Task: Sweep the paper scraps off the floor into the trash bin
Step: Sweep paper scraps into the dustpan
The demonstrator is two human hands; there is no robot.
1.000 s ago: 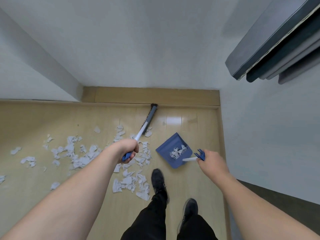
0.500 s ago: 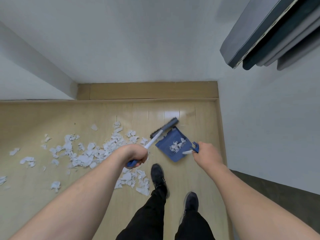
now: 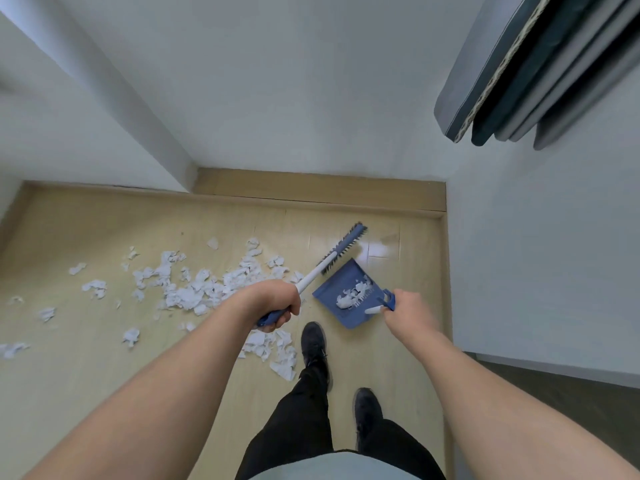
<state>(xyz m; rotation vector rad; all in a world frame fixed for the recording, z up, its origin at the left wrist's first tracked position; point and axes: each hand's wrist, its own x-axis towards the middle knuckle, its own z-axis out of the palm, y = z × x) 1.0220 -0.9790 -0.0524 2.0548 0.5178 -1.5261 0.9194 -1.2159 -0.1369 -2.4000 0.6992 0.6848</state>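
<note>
Head camera looks down at a wood floor (image 3: 86, 375) in a corner of a room. The left hand (image 3: 277, 304) has its fingers curled tight around the blue end of a hand broom (image 3: 332, 261). The broom points up and to the right, and its dark bristles sit just past the top edge of the dustpan (image 3: 343, 299). It is probably held there so it can push paper toward the pan.

The right hand (image 3: 410, 311) grips the dustpan handle (image 3: 382, 304), fingers closed around it. The pan sits low by the floor with its open edge turned to the mess, so scraps can slide in.

Inside the blue pan lies a small bunch of white paper bits (image 3: 353, 294). That is only a little. Most of the paper scraps (image 3: 194, 289) are still on the floor, spread out to the left of the pan and beside the black shoe (image 3: 315, 344). No trash bin shows in this view.
</note>
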